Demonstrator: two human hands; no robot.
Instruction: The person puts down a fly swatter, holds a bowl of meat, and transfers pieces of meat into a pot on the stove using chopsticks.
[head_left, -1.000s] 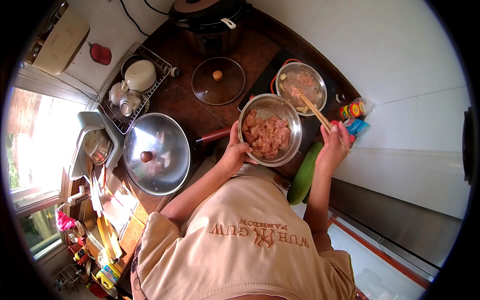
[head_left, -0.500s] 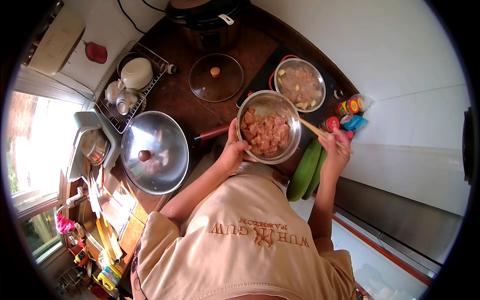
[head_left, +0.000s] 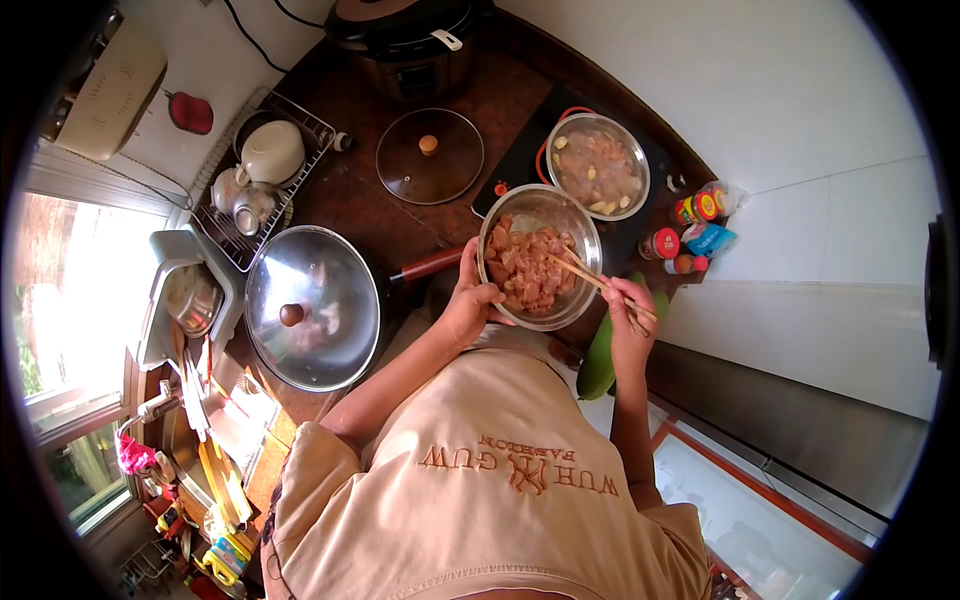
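Observation:
My left hand (head_left: 472,302) grips the left rim of a metal bowl (head_left: 586,300), thumb over the edge. Cut raw meat (head_left: 528,262) fills the bowl's left and middle. Wooden chopsticks (head_left: 590,277) are held in my right hand (head_left: 631,318), just right of the bowl, with their tips in the meat. Behind the bowl, a metal pot (head_left: 645,187) with meat pieces and pale slices in liquid stands on a black cooktop (head_left: 517,172). Green gourds (head_left: 597,362) lie partly hidden behind my right hand.
A large lidded pan (head_left: 340,340) is at the left, its handle towards the bowl. Farther back are a glass lid (head_left: 412,172), a dish rack (head_left: 318,132) and an electric cooker (head_left: 425,75). Jars (head_left: 659,243) and a blue packet (head_left: 712,239) stand at the right.
My right hand has brought the chopsticks from over the pot down and left into the bowl's meat. My left hand still holds the bowl in nearly the same place.

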